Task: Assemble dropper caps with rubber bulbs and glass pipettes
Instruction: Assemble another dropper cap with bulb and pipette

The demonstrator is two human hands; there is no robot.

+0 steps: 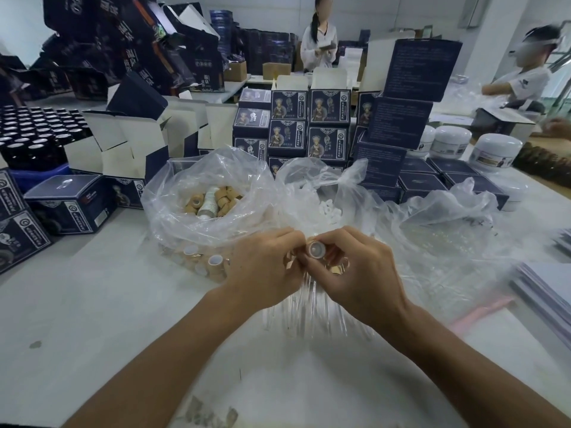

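Right hand (349, 267) fingers clamp dropper cap (315, 249), open mouth facing camera, above glass pipettes (309, 307) lying lengthwise near-far on counter (92, 319). Left hand (262, 267) fingers pinched together just left of cap; contents hidden. Spare caps in left bag (200, 196).

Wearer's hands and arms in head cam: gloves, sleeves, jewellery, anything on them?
Nothing worn that shows. The left hand and right hand are bare, with no gloves, and no rings or wristbands visible. Both forearms are bare up to the frame's bottom edge: no sleeves, watch or markings in view.
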